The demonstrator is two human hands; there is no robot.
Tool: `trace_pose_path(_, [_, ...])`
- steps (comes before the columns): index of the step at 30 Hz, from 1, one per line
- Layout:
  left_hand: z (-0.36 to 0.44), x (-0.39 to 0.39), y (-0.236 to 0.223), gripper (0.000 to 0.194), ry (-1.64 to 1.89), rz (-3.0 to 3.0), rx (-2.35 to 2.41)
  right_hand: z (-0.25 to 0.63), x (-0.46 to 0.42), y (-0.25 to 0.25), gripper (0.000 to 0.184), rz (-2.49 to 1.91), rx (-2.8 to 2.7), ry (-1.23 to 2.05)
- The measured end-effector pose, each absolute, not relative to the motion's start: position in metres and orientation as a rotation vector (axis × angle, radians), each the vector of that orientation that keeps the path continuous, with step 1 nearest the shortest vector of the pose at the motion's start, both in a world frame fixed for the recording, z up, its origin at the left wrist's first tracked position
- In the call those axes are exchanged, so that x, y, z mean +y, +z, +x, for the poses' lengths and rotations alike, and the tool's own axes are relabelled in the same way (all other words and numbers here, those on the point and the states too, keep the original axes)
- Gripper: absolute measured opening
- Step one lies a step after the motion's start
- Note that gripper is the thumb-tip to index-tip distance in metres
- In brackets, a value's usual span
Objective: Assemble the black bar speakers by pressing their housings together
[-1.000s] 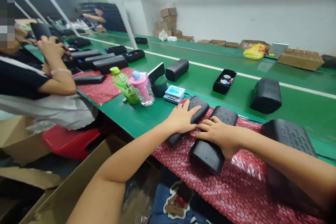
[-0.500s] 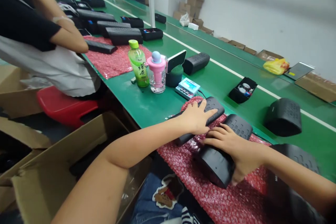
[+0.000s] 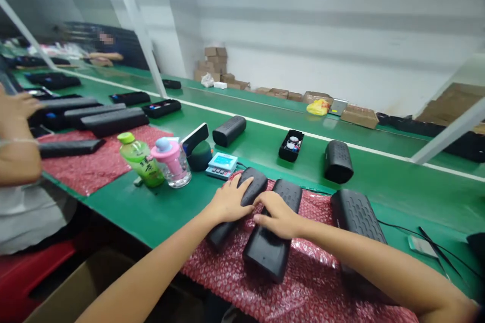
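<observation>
Evidently, the left hand (image 3: 227,204) lies open, fingers spread, across one black casing (image 3: 254,184), steadying it. The right hand (image 3: 279,217), its fingers bent, rests over a second casing (image 3: 267,258); whether it grips, I cannot tell. The hands nearly meet between the two. Both casings lie side by side on red bubble wrap (image 3: 310,292) along the near edge of the green tabletop (image 3: 178,212), likely to spare their shells scratches. A third casing (image 3: 359,217) sits to their right, perhaps within easy reach.
</observation>
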State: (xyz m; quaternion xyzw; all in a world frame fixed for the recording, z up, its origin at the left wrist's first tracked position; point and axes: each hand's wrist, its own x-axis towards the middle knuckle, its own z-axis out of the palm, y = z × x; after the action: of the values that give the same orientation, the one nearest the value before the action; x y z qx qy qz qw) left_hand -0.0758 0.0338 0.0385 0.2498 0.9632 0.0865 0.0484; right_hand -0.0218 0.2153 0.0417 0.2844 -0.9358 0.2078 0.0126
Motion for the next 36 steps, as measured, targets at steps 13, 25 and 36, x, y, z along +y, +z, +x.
trace_pose_path(13, [-0.08, 0.036, 0.036, 0.098, 0.195, 0.569, 2.952, -0.023, 0.235, 0.032, 0.071, 0.971, -2.966, 0.586])
trace_pose_path(25, [-0.085, 0.041, 0.042, 0.111, 0.189, 0.482, 2.905, -0.037, 0.234, 0.011, 0.03, 0.681, -2.685, 0.883])
trace_pose_path(36, [-0.09, 0.041, 0.045, 0.099, 0.274, 0.471, 2.845, -0.064, 0.226, -0.006, 0.036, 0.923, -2.843, 0.742])
